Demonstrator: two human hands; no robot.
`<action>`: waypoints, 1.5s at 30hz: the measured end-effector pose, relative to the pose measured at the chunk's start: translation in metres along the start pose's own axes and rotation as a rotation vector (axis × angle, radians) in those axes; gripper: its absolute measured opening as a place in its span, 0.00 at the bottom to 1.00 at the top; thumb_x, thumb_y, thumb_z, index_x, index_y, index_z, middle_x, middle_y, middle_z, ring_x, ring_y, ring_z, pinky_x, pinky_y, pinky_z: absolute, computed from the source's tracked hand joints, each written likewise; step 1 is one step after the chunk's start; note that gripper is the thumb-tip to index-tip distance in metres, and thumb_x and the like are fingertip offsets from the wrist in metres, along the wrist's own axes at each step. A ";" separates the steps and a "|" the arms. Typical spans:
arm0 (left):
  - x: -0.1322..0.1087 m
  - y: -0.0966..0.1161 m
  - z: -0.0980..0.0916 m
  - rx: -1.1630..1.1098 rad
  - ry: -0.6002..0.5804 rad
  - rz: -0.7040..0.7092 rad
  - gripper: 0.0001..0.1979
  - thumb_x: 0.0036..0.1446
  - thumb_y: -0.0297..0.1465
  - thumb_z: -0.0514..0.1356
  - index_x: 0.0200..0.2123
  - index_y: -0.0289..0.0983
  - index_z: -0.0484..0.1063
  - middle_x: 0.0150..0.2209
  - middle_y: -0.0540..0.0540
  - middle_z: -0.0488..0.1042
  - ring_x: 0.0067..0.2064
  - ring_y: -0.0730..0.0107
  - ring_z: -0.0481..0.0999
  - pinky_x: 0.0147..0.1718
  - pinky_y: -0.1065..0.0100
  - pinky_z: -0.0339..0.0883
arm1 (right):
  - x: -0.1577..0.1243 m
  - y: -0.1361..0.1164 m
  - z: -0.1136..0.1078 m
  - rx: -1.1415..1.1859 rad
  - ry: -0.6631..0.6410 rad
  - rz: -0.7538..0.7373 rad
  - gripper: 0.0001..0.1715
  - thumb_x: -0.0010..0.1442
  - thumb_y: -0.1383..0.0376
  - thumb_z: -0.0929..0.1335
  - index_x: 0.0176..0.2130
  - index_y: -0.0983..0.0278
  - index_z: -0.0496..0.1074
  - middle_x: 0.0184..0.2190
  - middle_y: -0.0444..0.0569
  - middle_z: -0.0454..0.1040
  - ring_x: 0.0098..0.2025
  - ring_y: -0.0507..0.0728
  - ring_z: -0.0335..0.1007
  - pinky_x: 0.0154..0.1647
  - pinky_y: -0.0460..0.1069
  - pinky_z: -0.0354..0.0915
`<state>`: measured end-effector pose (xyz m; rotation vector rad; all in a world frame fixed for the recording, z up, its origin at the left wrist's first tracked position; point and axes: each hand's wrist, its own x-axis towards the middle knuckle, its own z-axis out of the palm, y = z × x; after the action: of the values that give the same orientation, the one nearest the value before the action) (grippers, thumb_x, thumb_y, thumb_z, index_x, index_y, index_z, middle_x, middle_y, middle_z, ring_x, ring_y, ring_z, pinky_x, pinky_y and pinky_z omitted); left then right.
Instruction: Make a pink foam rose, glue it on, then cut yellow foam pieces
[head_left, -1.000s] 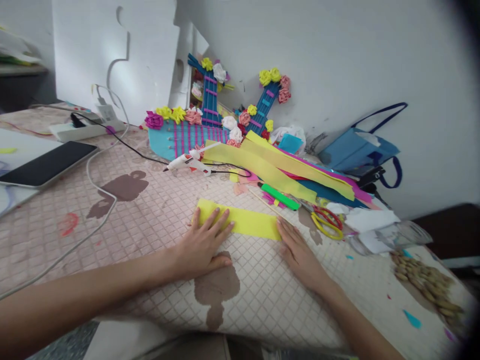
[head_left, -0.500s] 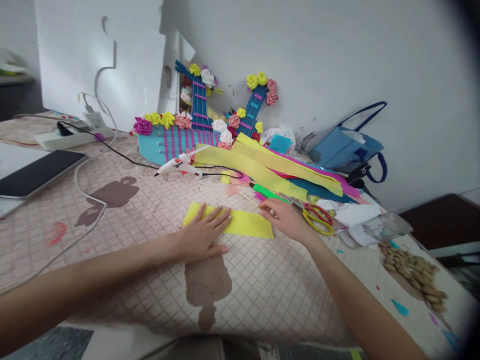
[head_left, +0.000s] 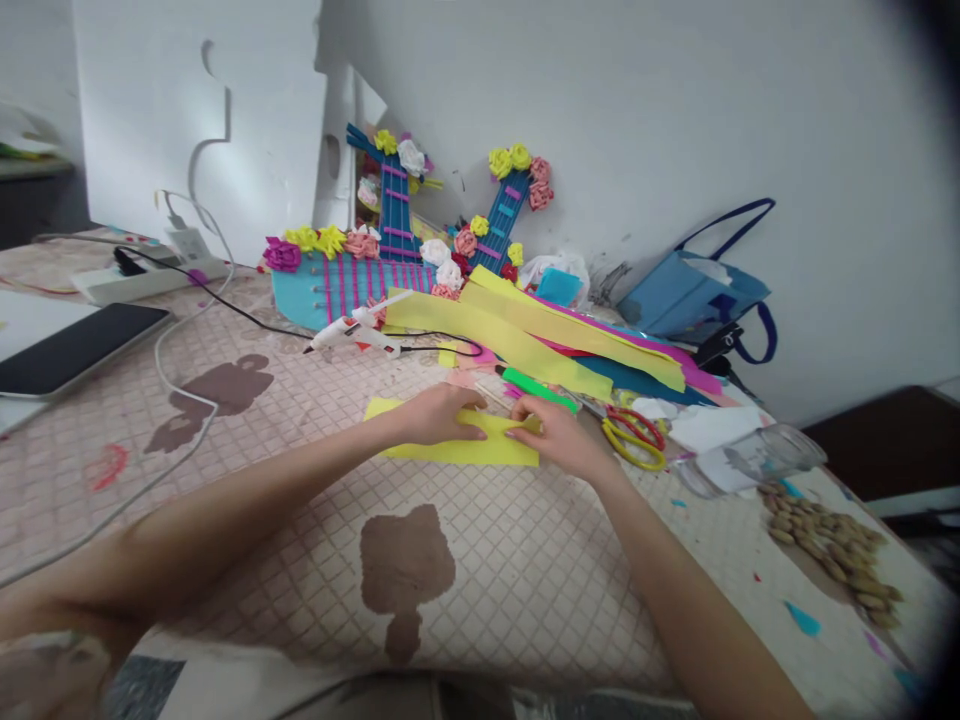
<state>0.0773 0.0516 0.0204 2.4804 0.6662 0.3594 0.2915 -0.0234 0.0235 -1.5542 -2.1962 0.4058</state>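
Observation:
A yellow paper strip [head_left: 450,448] lies flat on the quilted table cover [head_left: 525,560]. My left hand [head_left: 442,412] rests on the strip's middle with its fingers pressed together, pinching the far edge. My right hand [head_left: 551,430] is curled in a pinch at the strip's right part, fingertips almost touching the left hand's. A thin wooden stick [head_left: 486,397] runs in between the two hands and ends at my right fingers. Whether those fingers grip the stick or the paper is hidden.
Just behind the hands are a green marker [head_left: 540,388], yellow-handled scissors [head_left: 634,435] and a pile of long paper strips [head_left: 540,335]. A glue gun [head_left: 352,332] with its cord, a flower-decorated blue craft [head_left: 352,280], a phone [head_left: 75,345], a glass jar [head_left: 750,460] and peanuts [head_left: 832,540] lie around.
My right hand reached to the stick and marker, then came back onto the strip. My left hand went from flat to pinching at the strip's far edge.

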 end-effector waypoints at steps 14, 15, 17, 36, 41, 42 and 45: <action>-0.018 -0.017 -0.037 -0.230 -0.122 -0.257 0.21 0.50 0.47 0.55 0.19 0.36 0.60 0.19 0.52 0.58 0.21 0.77 0.56 0.19 0.72 0.46 | -0.002 0.009 0.026 0.821 0.261 0.315 0.17 0.50 0.53 0.70 0.28 0.62 0.65 0.19 0.39 0.65 0.19 0.48 0.60 0.17 0.44 0.55; -0.020 -0.020 -0.040 -0.234 -0.140 -0.268 0.22 0.51 0.48 0.55 0.19 0.36 0.60 0.18 0.52 0.58 0.20 0.77 0.56 0.19 0.71 0.46 | -0.003 0.010 0.025 0.820 0.275 0.326 0.17 0.50 0.52 0.70 0.28 0.63 0.65 0.20 0.39 0.65 0.19 0.48 0.60 0.17 0.44 0.54; -0.023 -0.026 -0.046 -0.258 -0.185 -0.299 0.21 0.51 0.48 0.55 0.19 0.35 0.64 0.19 0.51 0.61 0.21 0.76 0.60 0.20 0.72 0.49 | -0.003 0.014 0.023 0.813 0.294 0.342 0.18 0.49 0.52 0.70 0.28 0.63 0.66 0.20 0.40 0.65 0.20 0.48 0.61 0.17 0.44 0.54; -0.022 -0.040 -0.038 -0.311 -0.323 -0.426 0.19 0.42 0.44 0.62 0.33 0.36 0.77 0.30 0.47 0.77 0.32 0.66 0.72 0.29 0.70 0.61 | -0.005 0.046 0.027 0.784 0.287 0.402 0.17 0.48 0.52 0.71 0.29 0.61 0.67 0.21 0.40 0.67 0.20 0.49 0.61 0.15 0.43 0.53; -0.020 -0.041 -0.035 -0.218 -0.340 -0.417 0.17 0.40 0.43 0.63 0.30 0.36 0.76 0.27 0.48 0.76 0.30 0.68 0.71 0.26 0.72 0.58 | -0.006 0.051 0.027 0.764 0.282 0.405 0.17 0.48 0.52 0.71 0.29 0.61 0.67 0.19 0.40 0.66 0.18 0.48 0.58 0.13 0.43 0.50; -0.020 -0.042 -0.034 -0.202 -0.343 -0.413 0.17 0.40 0.43 0.63 0.29 0.35 0.75 0.26 0.49 0.75 0.29 0.69 0.71 0.25 0.72 0.57 | -0.006 0.051 0.027 0.763 0.278 0.407 0.17 0.49 0.52 0.71 0.29 0.61 0.67 0.19 0.40 0.66 0.18 0.48 0.58 0.13 0.43 0.49; -0.020 -0.043 -0.034 -0.205 -0.361 -0.418 0.16 0.40 0.43 0.64 0.27 0.35 0.74 0.25 0.49 0.75 0.28 0.70 0.71 0.24 0.72 0.56 | -0.006 0.047 0.026 0.774 0.268 0.408 0.17 0.48 0.52 0.71 0.29 0.61 0.67 0.20 0.40 0.66 0.18 0.47 0.58 0.13 0.43 0.49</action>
<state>0.0312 0.0875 0.0215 2.0682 0.9129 -0.1674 0.3191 -0.0130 -0.0225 -1.4645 -1.2668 0.9677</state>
